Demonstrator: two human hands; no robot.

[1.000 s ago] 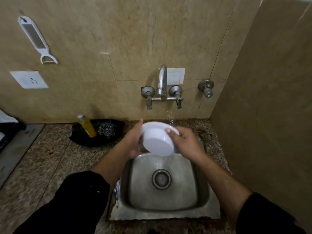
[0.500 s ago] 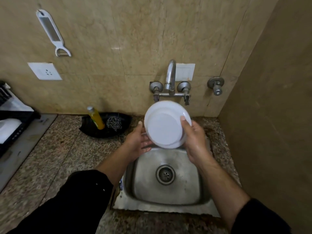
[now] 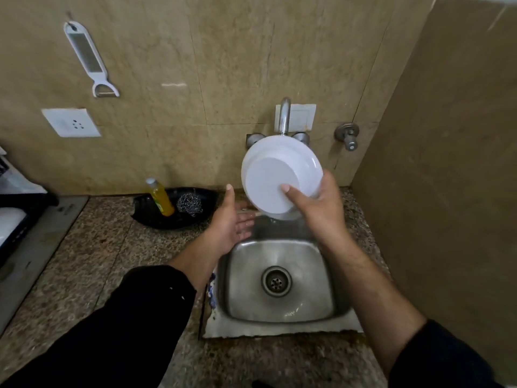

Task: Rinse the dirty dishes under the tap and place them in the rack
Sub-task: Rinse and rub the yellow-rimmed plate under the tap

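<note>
Bowl (image 3: 275,177), white, tilted base toward me above the sink (image 3: 282,330); my right hand (image 3: 319,211) grips its rim, left hand (image 3: 233,222) open beside it, fingers spread

Yellow bottle (image 3: 161,198) and steel scrubber (image 3: 189,204) sit in a black tray (image 3: 149,219) (peeler (image 3: 89,59) hangs above).

The left hand (image 3: 233,222), palm showing, fingers straight, sits low beside the raised right hand (image 3: 319,208) gripping a bowl (image 3: 274,177).
</note>
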